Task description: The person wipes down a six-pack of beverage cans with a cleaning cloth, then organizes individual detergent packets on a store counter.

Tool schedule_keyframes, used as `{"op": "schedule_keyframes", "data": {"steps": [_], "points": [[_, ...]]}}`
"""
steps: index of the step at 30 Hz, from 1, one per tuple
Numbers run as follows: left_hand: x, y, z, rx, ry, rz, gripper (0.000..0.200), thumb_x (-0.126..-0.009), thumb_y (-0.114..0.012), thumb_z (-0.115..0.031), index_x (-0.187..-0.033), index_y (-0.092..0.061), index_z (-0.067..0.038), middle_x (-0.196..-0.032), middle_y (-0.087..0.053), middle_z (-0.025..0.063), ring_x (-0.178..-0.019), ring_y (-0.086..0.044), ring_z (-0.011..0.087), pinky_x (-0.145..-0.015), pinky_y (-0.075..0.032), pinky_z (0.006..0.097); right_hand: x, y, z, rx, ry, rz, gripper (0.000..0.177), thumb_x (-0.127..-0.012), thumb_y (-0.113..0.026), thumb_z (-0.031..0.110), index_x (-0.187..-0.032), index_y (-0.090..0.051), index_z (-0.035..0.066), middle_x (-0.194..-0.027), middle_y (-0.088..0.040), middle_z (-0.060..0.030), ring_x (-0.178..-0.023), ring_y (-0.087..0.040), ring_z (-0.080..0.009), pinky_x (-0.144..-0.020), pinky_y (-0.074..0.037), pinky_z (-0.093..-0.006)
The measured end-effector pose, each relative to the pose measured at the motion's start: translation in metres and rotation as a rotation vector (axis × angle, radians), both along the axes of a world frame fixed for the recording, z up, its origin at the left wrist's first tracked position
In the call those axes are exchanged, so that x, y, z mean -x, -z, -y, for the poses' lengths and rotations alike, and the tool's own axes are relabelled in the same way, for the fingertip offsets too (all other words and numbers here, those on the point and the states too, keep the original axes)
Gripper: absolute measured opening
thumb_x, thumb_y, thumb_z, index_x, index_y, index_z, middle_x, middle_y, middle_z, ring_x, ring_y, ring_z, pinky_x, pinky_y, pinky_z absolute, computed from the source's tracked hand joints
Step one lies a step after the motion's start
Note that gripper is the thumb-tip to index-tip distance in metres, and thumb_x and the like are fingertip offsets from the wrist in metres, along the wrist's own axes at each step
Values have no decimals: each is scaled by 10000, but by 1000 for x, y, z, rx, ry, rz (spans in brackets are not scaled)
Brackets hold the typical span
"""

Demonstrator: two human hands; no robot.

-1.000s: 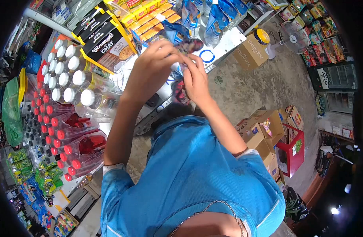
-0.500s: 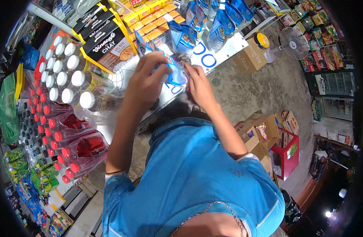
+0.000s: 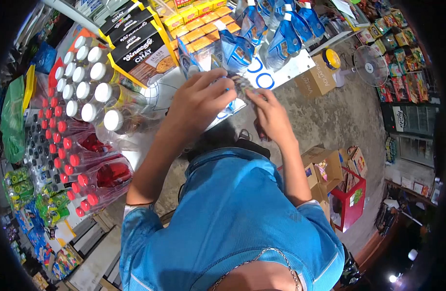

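My left hand curls over a clear plastic bottle with a blue label, which it mostly hides. To its right, my right hand has thumb and fingers pinched at the edge of a small crumpled, patterned piece; I cannot tell what it is. Just past my fingers stands a blue-labelled bottle with a white cap. More blue-labelled bottles are grouped behind it on the white tabletop.
White-capped bottles and red-capped bottles in plastic wrap stand at left. Behind my left hand are black coffee packs and orange boxes. A carton, a fan and a red bin are at right.
Both hands have shifted right in view, and the left now covers more of the blue-labelled bottle. The right hand has turned, its fingers still near the patterned piece.
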State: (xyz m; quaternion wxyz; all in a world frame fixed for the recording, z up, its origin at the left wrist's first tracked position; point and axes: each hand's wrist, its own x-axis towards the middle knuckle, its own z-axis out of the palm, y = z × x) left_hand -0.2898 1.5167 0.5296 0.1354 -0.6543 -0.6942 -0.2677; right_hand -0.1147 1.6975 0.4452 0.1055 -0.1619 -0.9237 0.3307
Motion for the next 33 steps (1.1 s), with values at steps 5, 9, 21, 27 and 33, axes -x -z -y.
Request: {"op": "schedule_keyframes", "data": {"steps": [5, 9, 21, 27, 33], "points": [[39, -7, -25, 2, -28, 52, 179, -765, -673, 0, -923, -688, -82, -997, -696, 58, -1055, -673, 269, -931, -541, 392, -8, -7, -16, 63, 114, -124, 481, -970, -534, -23, -1397, -670, 153, -1324, -619, -181, -1116, -657, -383, -959, -525, -401], [66, -22, -45, -93, -19, -105, 167, -802, -652, 29, -945, -669, -55, -1000, -690, 80, -1040, -672, 289, -924, -546, 403, -8, -6, -19, 194, 69, -229, 454, -972, -525, -21, -1379, -680, 107, -1276, -636, -181, -1159, -635, -325, -1002, -490, -354], [75, -36, 0, 204, -138, -83, 425, -786, -611, 63, -1198, -676, -18, -1203, -672, 175, -1190, -622, 369, -1050, -482, 442, -22, 4, -32, 365, 104, -225, 437, -992, -479, -8, -1383, -671, 33, -1261, -643, -128, -1133, -618, -216, -988, -467, -297], [72, -26, 11, 394, -138, -16, 226, -802, -722, -99, -1027, -711, -81, -1064, -717, 59, -1042, -650, 249, -971, -480, 389, -21, 3, -37, 391, 117, -270, 440, -963, -495, -25, -1348, -696, 47, -1247, -669, -145, -1165, -637, -238, -1020, -471, -324], [23, -62, -1, 407, -252, -12, 243, -898, -770, -278, -960, -649, -76, -731, -674, 147, -677, -669, 378, -624, -518, 481, -22, -8, -35, 361, 246, -426, 463, -978, -496, 1, -1414, -648, 33, -1272, -644, -151, -1204, -609, -249, -1056, -452, -347]]}}
